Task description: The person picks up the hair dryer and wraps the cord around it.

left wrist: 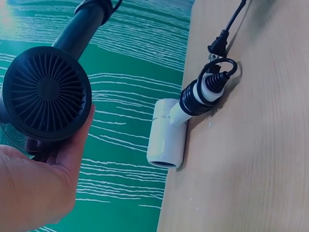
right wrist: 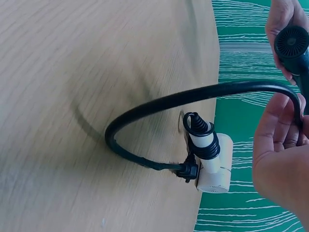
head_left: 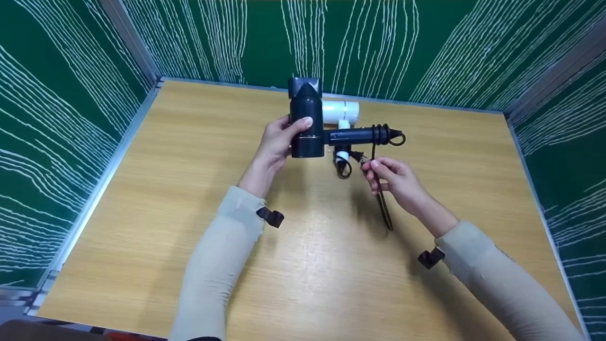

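Note:
My left hand (head_left: 277, 142) grips the barrel of a dark hair dryer (head_left: 307, 125), thumb across its top. The dryer is held above the table, its nozzle toward the back wall and its handle (head_left: 350, 136) pointing right. Black cord is wound round the handle's end. My right hand (head_left: 397, 182) pinches the loose length of that cord (head_left: 384, 210) between thumb and fingers. The cord loops down and back to a black plug (right wrist: 188, 170). Behind the dark dryer a white hair dryer (head_left: 344, 112) lies on the table, black cord (left wrist: 190, 100) coiled round its handle.
The wooden table (head_left: 303, 265) meets green walls (head_left: 265, 42) with white wavy lines at the back and both sides. The white dryer lies close to the back edge. Small black clips (head_left: 271, 217) sit on both sleeves.

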Demonstrator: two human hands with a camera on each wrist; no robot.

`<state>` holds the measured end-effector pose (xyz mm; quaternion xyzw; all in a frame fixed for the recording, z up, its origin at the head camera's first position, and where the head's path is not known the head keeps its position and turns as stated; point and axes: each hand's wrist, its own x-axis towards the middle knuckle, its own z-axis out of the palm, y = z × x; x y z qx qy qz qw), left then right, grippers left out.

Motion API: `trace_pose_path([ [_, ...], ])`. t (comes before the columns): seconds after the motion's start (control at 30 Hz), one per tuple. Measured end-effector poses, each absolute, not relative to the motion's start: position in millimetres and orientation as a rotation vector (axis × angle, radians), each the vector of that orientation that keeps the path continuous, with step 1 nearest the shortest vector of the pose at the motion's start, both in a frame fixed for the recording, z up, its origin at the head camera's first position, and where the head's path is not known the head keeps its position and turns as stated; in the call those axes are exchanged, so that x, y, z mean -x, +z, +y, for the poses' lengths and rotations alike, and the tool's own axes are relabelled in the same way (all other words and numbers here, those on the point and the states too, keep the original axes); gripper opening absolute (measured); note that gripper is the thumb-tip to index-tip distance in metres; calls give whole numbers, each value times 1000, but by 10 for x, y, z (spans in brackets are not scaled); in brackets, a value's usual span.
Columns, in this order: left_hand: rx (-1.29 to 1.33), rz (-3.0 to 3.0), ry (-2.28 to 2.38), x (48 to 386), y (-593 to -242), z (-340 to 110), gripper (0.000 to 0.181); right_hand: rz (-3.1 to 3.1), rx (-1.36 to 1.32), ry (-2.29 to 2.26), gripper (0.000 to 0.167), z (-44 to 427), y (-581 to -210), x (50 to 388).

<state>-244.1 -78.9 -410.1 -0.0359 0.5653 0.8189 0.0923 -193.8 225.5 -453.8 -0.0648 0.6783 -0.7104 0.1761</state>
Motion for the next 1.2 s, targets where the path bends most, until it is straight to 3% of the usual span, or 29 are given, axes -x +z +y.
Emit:
trace_pose_path([
  [0.23, 162, 1664, 2486, 2479, -4058, -839, 56, 1889, 110, -1949, 34, 2277, -4652, 1774],
  [0.5, 159, 1646, 2523, 2489, -3929, -858, 55, 1948, 110, -1824, 50, 2347, -4773, 1663],
  [0.67, 123, 1625, 2533, 2481, -3883, -866, 53, 1950, 109, -1804, 47, 2387, -4802, 1663],
  [0.93, 43, 1605, 2484, 2393, -3834, -862, 52, 1997, 77, -1750, 36, 2476, -4764, 1900],
  [1.2, -89, 1542, 2412, 2306, -3836, -826, 55, 2131, 93, -1527, 39, 2654, -4524, 2300],
])
